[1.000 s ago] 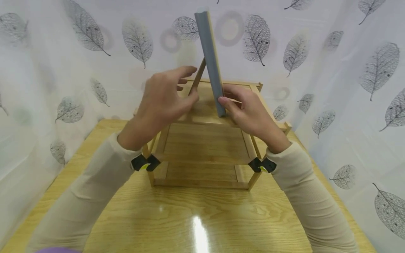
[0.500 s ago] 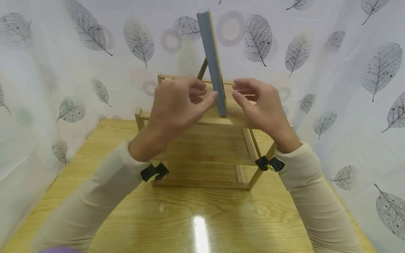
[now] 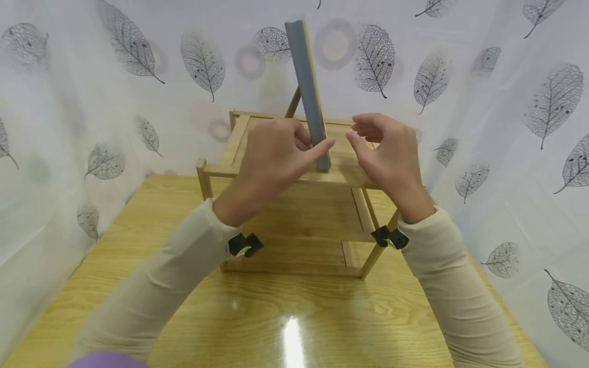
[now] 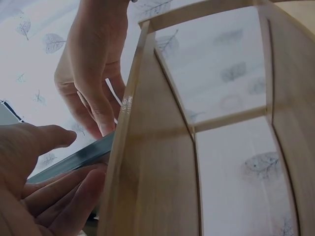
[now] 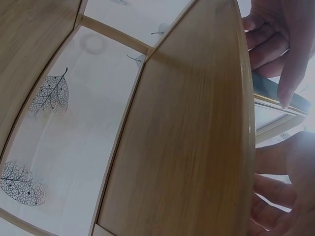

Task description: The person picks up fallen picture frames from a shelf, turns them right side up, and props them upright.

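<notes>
A picture frame [image 3: 304,76] stands edge-on on the top board of a wooden shelf rack [image 3: 221,169], leaning slightly back. Its grey-blue side edge faces me, and a wooden support leg [image 3: 293,104] slants down behind it on the left. Around the lower part of that edge is my left hand [image 3: 278,153], fingers bent on the back side and thumb stretched across in front. In the left wrist view the thumb [image 4: 56,137] is lifted off the frame. My right hand [image 3: 391,158] hovers to the right with loosely bent fingers, holding nothing; a gap separates it from the frame.
Lower boards [image 3: 313,209] of the rack show beneath the top one. The rack stands on a glossy wood-grain table [image 3: 294,301]. Behind and at both sides hangs a pale leaf-print curtain [image 3: 501,112].
My left hand has moved right from beside the support leg to the frame's lower edge. The right hand has let go of the frame and drawn away to the right.
</notes>
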### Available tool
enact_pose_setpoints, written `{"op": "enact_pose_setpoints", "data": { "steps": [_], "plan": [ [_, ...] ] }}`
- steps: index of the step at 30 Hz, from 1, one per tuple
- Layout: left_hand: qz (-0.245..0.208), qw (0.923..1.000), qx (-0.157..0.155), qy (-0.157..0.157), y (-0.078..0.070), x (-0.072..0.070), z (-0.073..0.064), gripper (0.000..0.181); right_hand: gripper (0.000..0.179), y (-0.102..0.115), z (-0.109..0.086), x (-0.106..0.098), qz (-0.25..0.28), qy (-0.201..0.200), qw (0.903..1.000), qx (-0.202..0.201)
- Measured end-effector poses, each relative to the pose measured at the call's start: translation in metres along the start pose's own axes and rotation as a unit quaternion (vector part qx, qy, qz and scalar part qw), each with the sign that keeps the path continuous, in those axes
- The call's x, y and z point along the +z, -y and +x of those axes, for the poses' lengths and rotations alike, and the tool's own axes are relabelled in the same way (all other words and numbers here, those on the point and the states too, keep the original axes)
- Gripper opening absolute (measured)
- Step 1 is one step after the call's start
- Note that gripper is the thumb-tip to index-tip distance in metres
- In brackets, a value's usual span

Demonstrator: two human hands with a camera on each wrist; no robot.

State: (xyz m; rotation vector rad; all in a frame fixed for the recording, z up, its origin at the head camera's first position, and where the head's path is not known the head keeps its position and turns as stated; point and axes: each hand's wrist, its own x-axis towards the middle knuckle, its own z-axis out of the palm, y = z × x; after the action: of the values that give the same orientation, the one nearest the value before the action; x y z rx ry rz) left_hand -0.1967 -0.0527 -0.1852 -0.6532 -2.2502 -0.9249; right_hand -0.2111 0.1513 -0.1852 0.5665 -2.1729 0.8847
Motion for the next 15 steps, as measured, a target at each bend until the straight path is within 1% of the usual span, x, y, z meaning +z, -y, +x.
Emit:
{"op": "enact_pose_setpoints", "data": {
  "steps": [6, 12, 15],
  "plan": [
    [0.008, 1.0000, 0.000, -0.003, 0.0003, 0.0059, 0.0024, 0.032, 0.020, 0.0006, 0.0001, 0.0010, -0.001, -0.001, 1.0000, -0.007],
    [0.000, 1.0000, 0.005, -0.005, 0.0001, 0.0085, 0.0044, 0.027, 0.020, -0.0001, 0.0000, 0.0008, 0.002, 0.000, 1.0000, -0.007],
    [-0.002, 1.0000, 0.002, -0.006, -0.0001, 0.0090, 0.0048, 0.027, 0.019, 0.0003, -0.0005, 0.0007, 0.006, 0.002, 1.0000, -0.003]
  ]
}}
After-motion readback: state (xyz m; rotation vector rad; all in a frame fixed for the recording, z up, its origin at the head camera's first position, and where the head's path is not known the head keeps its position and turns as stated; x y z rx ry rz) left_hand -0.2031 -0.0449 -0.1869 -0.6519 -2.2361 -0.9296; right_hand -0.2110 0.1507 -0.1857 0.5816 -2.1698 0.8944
